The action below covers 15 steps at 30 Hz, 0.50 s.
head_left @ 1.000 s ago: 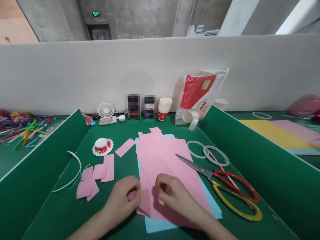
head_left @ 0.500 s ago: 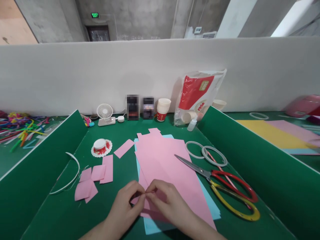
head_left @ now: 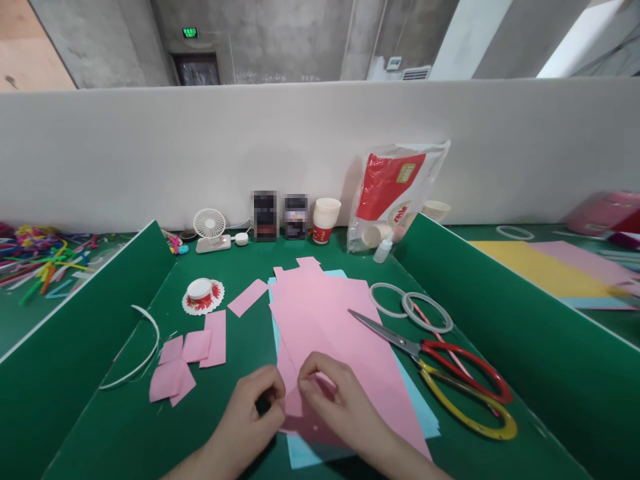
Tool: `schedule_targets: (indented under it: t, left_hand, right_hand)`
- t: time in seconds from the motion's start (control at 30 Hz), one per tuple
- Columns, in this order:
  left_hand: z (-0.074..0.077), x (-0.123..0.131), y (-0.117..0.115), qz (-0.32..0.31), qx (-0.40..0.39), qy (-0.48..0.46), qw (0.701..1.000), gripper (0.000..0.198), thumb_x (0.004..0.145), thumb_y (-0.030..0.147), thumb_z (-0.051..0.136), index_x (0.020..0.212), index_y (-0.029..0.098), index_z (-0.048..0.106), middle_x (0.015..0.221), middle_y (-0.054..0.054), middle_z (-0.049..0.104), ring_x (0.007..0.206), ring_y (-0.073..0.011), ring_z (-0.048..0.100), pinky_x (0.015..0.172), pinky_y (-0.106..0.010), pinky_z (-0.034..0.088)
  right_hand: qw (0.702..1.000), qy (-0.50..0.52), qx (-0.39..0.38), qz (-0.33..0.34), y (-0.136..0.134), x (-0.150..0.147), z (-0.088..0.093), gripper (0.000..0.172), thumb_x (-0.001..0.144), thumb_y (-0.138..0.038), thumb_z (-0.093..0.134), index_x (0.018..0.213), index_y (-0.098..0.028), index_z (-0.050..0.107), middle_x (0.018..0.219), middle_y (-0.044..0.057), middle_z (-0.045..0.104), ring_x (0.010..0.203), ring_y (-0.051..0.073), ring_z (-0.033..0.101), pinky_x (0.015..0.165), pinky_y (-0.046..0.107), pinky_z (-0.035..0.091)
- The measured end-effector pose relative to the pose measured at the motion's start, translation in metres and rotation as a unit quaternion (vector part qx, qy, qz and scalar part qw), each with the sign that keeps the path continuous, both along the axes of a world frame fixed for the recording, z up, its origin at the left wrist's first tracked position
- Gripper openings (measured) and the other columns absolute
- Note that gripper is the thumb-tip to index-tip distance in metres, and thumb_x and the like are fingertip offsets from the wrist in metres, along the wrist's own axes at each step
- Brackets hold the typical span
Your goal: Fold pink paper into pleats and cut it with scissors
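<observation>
My left hand (head_left: pixel 253 413) is pinched at the lower left edge of a pink paper sheet (head_left: pixel 330 320). Whatever lies between its fingertips is too small to make out. My right hand (head_left: pixel 337 400) hovers over the sheet, thumb and forefinger curled together, a small gap from the left. Its fingertips hide anything they hold. Blue paper (head_left: pixel 310 457) shows under the pink stack. To the right, large scissors (head_left: pixel 425 353) with one red and one yellow handle lie partly on the paper. Several small cut pink pieces (head_left: pixel 197 343) lie left of my hands.
Two rings (head_left: pixel 427 312) lie by the right divider (head_left: pixel 525 320). A paper-cup hat shape (head_left: pixel 203 295) and a white curved strip (head_left: pixel 156 340) are at left. Along the back stand a small fan (head_left: pixel 209 225), paper cups (head_left: pixel 326 220), a glue bottle (head_left: pixel 383 251) and a plastic bag (head_left: pixel 395 187).
My hands, fingertips touching before, have drawn slightly apart. The right hand has lifted a little away from the left; papers and scissors stay in place.
</observation>
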<state>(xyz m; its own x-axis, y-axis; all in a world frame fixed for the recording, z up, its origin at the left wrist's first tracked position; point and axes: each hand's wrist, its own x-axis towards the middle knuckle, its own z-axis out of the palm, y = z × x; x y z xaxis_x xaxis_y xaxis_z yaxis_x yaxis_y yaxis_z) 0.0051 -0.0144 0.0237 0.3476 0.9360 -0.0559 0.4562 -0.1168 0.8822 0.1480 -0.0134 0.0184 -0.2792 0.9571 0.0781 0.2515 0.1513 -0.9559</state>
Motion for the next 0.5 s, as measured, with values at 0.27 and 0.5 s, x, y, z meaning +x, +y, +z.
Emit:
schedule_targets:
  t: [0.27, 0.5]
  left_hand:
    - [0.001, -0.004, 0.004, 0.019, -0.042, -0.034, 0.998, 0.013, 0.060, 0.013, 0.037, 0.050, 0.021, 0.034, 0.050, 0.004, 0.037, 0.051, -0.0131, 0.038, 0.051, -0.024, 0.030]
    - [-0.008, -0.007, 0.004, 0.086, 0.071, -0.040, 0.993, 0.010, 0.069, 0.022, 0.051, 0.078, 0.019, 0.053, 0.073, -0.001, 0.053, 0.066, -0.0154, 0.049, 0.063, -0.025, 0.040]
  right_hand:
    - [0.994, 0.055, -0.011, -0.092, 0.016, 0.025, 0.006, 0.009, 0.069, -0.016, 0.041, 0.060, -0.019, 0.043, 0.057, -0.005, 0.041, 0.055, 0.011, 0.038, 0.051, 0.021, 0.030]
    - [0.991, 0.074, -0.075, -0.077, 0.021, 0.025, 0.003, 0.011, 0.072, -0.022, 0.045, 0.062, -0.018, 0.045, 0.057, -0.005, 0.040, 0.055, 0.011, 0.037, 0.053, 0.022, 0.030]
